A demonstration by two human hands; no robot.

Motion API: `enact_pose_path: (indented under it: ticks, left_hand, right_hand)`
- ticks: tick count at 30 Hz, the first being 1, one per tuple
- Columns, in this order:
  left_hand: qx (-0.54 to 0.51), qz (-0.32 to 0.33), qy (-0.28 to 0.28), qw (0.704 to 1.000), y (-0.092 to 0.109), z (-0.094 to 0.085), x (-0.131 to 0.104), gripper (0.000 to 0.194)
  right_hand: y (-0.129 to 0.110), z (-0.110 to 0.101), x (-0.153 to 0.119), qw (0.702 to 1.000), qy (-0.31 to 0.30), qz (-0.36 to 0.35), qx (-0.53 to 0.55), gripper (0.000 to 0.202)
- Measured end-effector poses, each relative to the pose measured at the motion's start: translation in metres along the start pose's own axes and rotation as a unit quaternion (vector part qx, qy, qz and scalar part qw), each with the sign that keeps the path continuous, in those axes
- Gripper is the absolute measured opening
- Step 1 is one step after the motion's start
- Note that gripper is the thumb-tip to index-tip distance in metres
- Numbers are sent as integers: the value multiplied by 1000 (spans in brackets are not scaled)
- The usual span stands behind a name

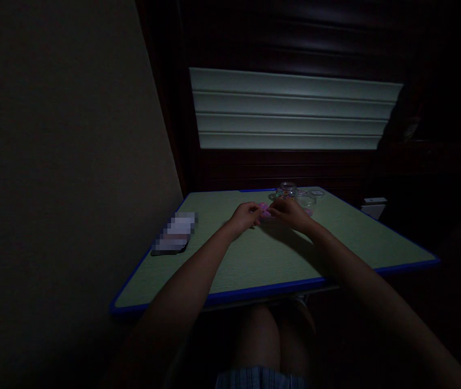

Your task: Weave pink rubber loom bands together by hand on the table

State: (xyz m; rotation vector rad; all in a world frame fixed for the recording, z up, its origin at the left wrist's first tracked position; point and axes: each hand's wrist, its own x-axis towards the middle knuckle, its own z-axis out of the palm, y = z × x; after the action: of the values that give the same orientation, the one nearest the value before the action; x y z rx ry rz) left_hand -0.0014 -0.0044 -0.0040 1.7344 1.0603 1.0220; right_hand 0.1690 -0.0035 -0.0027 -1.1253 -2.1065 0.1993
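Observation:
A small pink object (263, 208) is between my two hands over the far middle of the table; in this dim light I cannot make out its kind. My left hand (242, 218) has its fingers closed on the left side of it. With thumb and fingers pinched together, my right hand (292, 216) meets its right edge. Just behind my right hand stands a clear jar (287, 189) with small colourful pieces inside. A lower clear container (307, 201), with something pink at its bottom, is partly hidden by that hand.
The green table top (250, 265) has a raised blue edge. A clear round lid (316, 193) lies at the back right. On the left is a flat, blurred-out item (175, 233). A wall (72, 162) borders the left side, and dark wooden furniture stands behind.

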Motion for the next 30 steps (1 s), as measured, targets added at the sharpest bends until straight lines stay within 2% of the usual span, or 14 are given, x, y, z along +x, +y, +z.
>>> enact_pose_path:
  ticks: [13, 15, 17, 19, 22, 26, 30]
  left_hand:
    - [20, 9, -17, 1000, -3, 1, 2, 13]
    - [48, 26, -12, 998, -5, 1, 3, 13]
    - [101, 72, -1, 992, -6, 0, 3, 14]
    - [184, 139, 8, 973, -7, -1, 2, 17]
    - [327, 224, 21, 918, -3, -4, -3, 19]
    - [464, 262, 25, 846, 2, -6, -10, 22]
    - [520, 270, 20, 810, 3, -5, -12, 23]
  right_hand:
    - [2, 2, 1, 1000, -8, 13, 0, 23]
    - [3, 2, 0, 1000, -13, 11, -16, 22]
    - [3, 2, 0, 999, -17, 8, -36, 20]
    - [2, 2, -1, 999, -18, 4, -49, 20]
    - [1, 1, -2, 998, -18, -3, -60, 21]
    - [0, 0, -2, 997, -18, -10, -71, 21]
    - [-1, 0, -2, 995, -20, -16, -91, 21]
